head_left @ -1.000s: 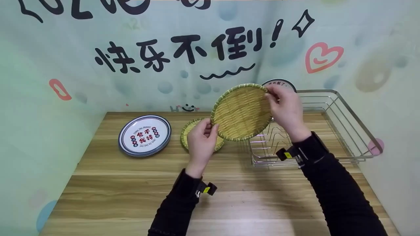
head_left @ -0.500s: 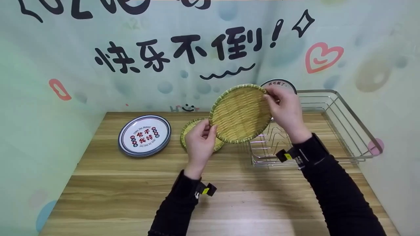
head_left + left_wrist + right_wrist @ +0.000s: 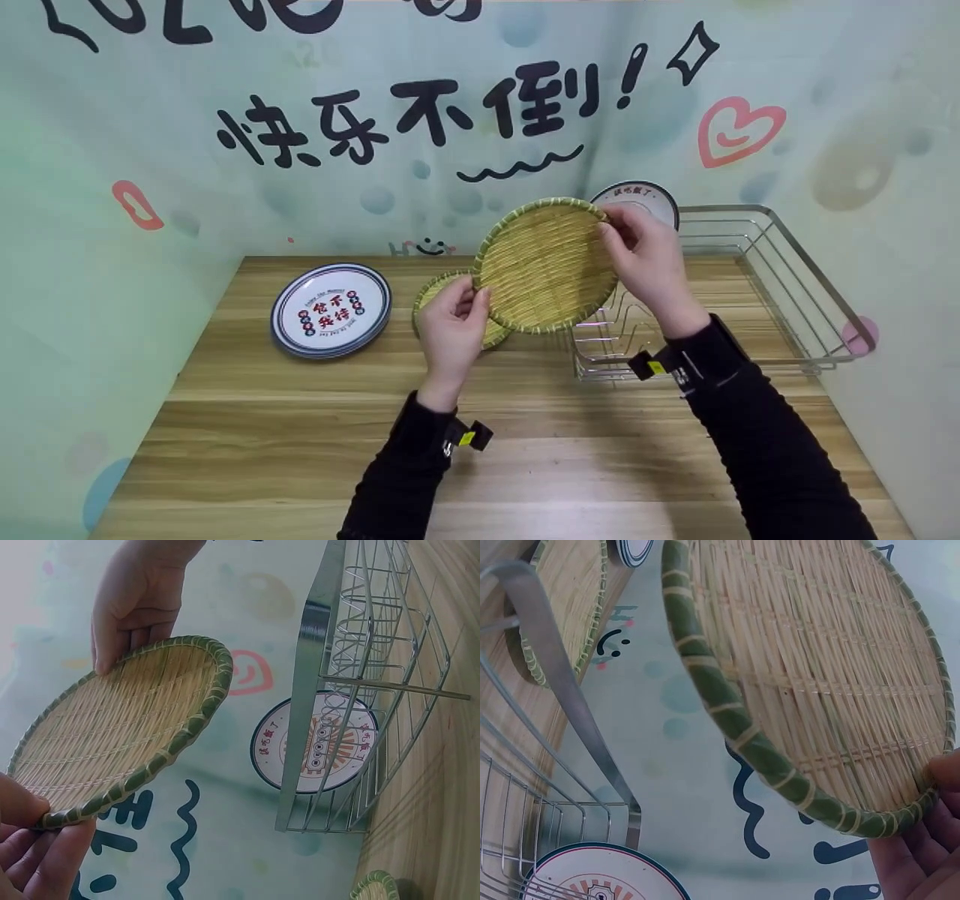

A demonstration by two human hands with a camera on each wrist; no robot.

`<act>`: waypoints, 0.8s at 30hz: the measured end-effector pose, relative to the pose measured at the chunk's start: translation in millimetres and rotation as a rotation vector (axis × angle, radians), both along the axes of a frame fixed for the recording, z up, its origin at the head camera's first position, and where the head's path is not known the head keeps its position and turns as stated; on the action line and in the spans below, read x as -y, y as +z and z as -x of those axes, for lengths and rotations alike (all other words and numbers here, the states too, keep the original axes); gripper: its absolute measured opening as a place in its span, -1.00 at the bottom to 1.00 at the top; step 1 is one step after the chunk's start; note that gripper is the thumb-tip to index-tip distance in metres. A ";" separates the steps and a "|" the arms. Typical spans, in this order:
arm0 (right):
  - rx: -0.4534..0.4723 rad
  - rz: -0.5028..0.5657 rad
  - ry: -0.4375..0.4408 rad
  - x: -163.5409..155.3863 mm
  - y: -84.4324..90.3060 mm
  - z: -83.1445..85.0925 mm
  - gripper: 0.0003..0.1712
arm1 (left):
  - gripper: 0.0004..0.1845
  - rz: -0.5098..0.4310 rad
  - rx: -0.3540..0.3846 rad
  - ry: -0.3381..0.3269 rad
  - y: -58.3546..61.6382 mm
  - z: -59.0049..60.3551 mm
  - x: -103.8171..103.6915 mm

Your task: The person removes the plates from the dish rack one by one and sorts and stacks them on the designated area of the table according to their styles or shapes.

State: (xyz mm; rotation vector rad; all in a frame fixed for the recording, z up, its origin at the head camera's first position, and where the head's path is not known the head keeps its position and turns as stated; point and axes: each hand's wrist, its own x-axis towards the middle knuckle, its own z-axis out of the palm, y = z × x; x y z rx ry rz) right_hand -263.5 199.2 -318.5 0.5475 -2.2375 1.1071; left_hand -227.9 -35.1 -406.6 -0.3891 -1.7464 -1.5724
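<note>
A round woven bamboo tray (image 3: 547, 266) with a green bound rim is held up in the air, tilted, between both hands. My left hand (image 3: 454, 330) pinches its lower left rim, thumb on the near face. At the upper right rim, my right hand (image 3: 649, 259) pinches it the same way. The left wrist view shows the tray (image 3: 127, 720) with fingers at both ends. Behind the left hand, a second bamboo tray (image 3: 431, 292) lies on the wooden table (image 3: 315, 450), partly hidden.
Stacked white plates (image 3: 330, 310) with blue rims lie at the left. On the right stands a wire dish rack (image 3: 802, 289). A printed plate (image 3: 285, 742) stands upright in the rack, against its far left end. A printed backdrop (image 3: 345, 202) rises behind the table.
Both hands have brought the held bamboo tray slightly left and down. More of the plate in the rack shows behind it. The things on the table have not moved.
</note>
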 end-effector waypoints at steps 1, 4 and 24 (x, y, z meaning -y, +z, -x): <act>0.008 -0.010 0.002 -0.3 0.0 -0.8 -0.78 | -0.92 -0.003 -0.002 -0.003 -0.2 0.0 0.2; 0.038 -0.043 0.014 -1.0 -0.2 -2.4 -0.73 | -0.92 -0.013 -0.002 -0.009 -0.8 -0.4 0.5; 0.104 -0.178 0.083 -8.5 -17.7 -9.3 -0.42 | -0.87 -0.018 0.038 0.017 -5.8 0.9 10.4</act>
